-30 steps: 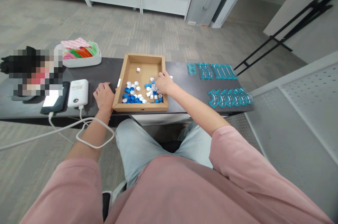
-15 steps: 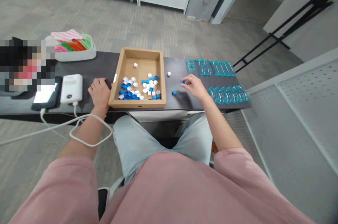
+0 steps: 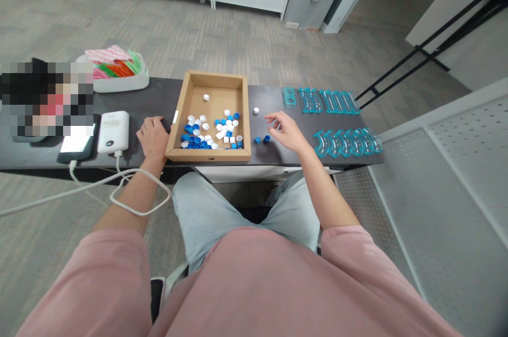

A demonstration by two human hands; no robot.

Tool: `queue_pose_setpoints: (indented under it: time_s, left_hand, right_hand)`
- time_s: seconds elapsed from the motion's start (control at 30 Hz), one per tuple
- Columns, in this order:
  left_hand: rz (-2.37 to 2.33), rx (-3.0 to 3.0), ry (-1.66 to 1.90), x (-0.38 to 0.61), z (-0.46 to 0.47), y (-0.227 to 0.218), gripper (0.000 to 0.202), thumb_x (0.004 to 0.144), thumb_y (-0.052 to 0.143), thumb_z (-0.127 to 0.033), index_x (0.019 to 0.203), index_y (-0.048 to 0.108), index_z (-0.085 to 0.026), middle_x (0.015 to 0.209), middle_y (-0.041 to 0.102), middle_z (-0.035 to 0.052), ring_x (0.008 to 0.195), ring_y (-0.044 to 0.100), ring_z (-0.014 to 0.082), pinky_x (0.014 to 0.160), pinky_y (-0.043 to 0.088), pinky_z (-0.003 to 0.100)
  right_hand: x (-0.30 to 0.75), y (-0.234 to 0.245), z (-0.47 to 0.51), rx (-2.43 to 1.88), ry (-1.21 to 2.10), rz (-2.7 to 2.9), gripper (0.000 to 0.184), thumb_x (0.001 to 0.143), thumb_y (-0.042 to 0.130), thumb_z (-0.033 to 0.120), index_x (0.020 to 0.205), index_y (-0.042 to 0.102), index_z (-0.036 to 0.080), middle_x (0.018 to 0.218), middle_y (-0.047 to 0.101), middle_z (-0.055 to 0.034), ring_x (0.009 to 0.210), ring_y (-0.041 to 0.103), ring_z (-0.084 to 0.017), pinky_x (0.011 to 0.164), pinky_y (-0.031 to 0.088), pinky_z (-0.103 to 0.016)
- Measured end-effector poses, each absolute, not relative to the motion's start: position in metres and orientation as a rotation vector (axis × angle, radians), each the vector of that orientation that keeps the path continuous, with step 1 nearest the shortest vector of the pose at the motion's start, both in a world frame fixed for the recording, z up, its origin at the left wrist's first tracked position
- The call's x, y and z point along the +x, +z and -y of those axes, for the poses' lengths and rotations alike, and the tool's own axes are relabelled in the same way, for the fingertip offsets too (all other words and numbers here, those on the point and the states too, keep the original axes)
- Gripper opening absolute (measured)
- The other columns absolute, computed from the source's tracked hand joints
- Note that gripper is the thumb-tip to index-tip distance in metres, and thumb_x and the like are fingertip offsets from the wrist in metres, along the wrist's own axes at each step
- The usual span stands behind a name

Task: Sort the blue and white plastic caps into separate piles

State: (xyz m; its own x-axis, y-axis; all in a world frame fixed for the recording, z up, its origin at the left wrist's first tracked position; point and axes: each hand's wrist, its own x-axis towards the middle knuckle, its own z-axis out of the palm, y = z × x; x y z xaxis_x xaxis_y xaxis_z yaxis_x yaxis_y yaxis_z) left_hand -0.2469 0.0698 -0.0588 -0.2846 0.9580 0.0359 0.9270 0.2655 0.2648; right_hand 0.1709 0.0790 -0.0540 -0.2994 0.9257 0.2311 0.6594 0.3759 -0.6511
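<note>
My right hand (image 3: 283,130) hovers over the dark table with its fingers apart and nothing in them. Just left of it lie two small blue hexagonal pieces, one blue piece (image 3: 257,140) and another blue piece (image 3: 266,138) close beside it. A white hexagonal piece (image 3: 256,111) sits farther back, near my fingertips. My left hand (image 3: 153,137) rests on the table against the left side of a cardboard box (image 3: 211,155), fingers laid out and holding nothing visible. Inside the box are several loose blue pieces (image 3: 194,141) and white pieces (image 3: 224,128).
Clear turquoise-edged plastic parts stand in rows at right: curved parts (image 3: 345,144) in front, straighter parts (image 3: 339,102) behind. At left are a white power bank (image 3: 114,132) with a cable, a phone (image 3: 77,141) and a white basket (image 3: 123,84) of colourful items.
My right hand has let go of a blue piece, which now lies on the table beside the other blue one. Its fingers have spread. My left hand stays beside the box.
</note>
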Motion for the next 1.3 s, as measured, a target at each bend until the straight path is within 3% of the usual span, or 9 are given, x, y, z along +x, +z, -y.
queue_pose_setpoints:
  time_s: [0.1,0.23,0.47,0.67,0.8,0.9,1.1,1.3]
  left_hand:
    - [-2.381,1.799,0.340,-0.247,-0.069,-0.058,0.057,0.115,0.032,-0.029,0.161,0.054,-0.004,0.159,0.055,0.0282,0.151,0.052,0.0417,0.122,0.038,0.050]
    - [-2.387,1.799,0.339,-0.247,-0.069,-0.057,0.057,0.116,0.031,-0.030,0.161,0.054,-0.004,0.159,0.055,0.0292,0.151,0.052,0.0418,0.122,0.038,0.051]
    - [-2.366,1.806,0.353,-0.248,-0.069,-0.059,0.058,0.115,0.032,-0.030,0.161,0.053,-0.003,0.160,0.054,0.0293,0.152,0.051,0.0420,0.123,0.037,0.052]
    - [-2.362,1.799,0.359,-0.248,-0.069,-0.058,0.059,0.114,0.037,-0.032,0.162,0.053,-0.002,0.160,0.053,0.0297,0.152,0.050,0.0428,0.123,0.038,0.053]
    - [-2.372,1.797,0.362,-0.246,-0.068,-0.056,0.058,0.115,0.032,-0.029,0.161,0.054,-0.002,0.160,0.053,0.0303,0.151,0.051,0.0434,0.122,0.039,0.054]
    - [-2.372,1.805,0.360,-0.246,-0.067,-0.055,0.058,0.115,0.030,-0.028,0.161,0.055,-0.002,0.159,0.054,0.0306,0.151,0.052,0.0442,0.122,0.039,0.055]
    - [-2.391,1.804,0.371,-0.245,-0.068,-0.057,0.056,0.113,0.033,-0.024,0.160,0.056,-0.002,0.159,0.055,0.0306,0.150,0.053,0.0442,0.122,0.040,0.055]
    - [-2.386,1.814,0.400,-0.245,-0.068,-0.060,0.055,0.113,0.038,-0.026,0.159,0.056,-0.002,0.159,0.055,0.0308,0.150,0.053,0.0450,0.122,0.040,0.056]
  right_hand:
    - [0.138,-0.030,-0.088,-1.278,0.582,2.193,0.038,0.094,0.059,0.018,0.129,0.076,0.020,0.119,0.074,-0.0091,0.091,0.066,-0.023,0.089,0.054,-0.037]
    - [0.122,-0.021,-0.096,-1.341,0.533,2.343,0.028,0.091,0.064,0.016,0.115,0.078,0.020,0.112,0.075,-0.0072,0.092,0.066,-0.024,0.091,0.052,-0.036]
    - [0.170,-0.069,-0.080,-1.580,0.675,2.263,0.029,0.086,0.076,0.020,0.114,0.078,0.020,0.115,0.071,-0.0086,0.086,0.066,-0.023,0.094,0.058,-0.041]
    - [0.178,-0.093,-0.061,-1.562,0.718,2.022,0.014,0.090,0.071,0.023,0.103,0.074,0.025,0.107,0.073,-0.0069,0.086,0.067,-0.023,0.092,0.059,-0.040]
    - [0.171,-0.104,-0.052,-1.534,0.819,1.766,0.020,0.091,0.068,0.032,0.110,0.066,0.027,0.104,0.074,-0.0040,0.089,0.071,-0.023,0.088,0.059,-0.037]
    - [0.167,-0.112,-0.047,-1.534,0.748,1.710,0.022,0.096,0.062,0.034,0.116,0.068,0.027,0.114,0.075,-0.0070,0.097,0.071,-0.024,0.092,0.059,-0.039]
    - [0.165,-0.122,-0.047,-1.484,0.630,1.806,0.008,0.092,0.068,0.031,0.099,0.068,0.028,0.106,0.076,-0.0078,0.104,0.069,-0.029,0.097,0.057,-0.044]
    - [0.163,-0.124,-0.045,-1.443,0.582,1.749,0.017,0.087,0.071,0.026,0.097,0.059,0.028,0.117,0.076,-0.0101,0.114,0.067,-0.031,0.092,0.056,-0.043]
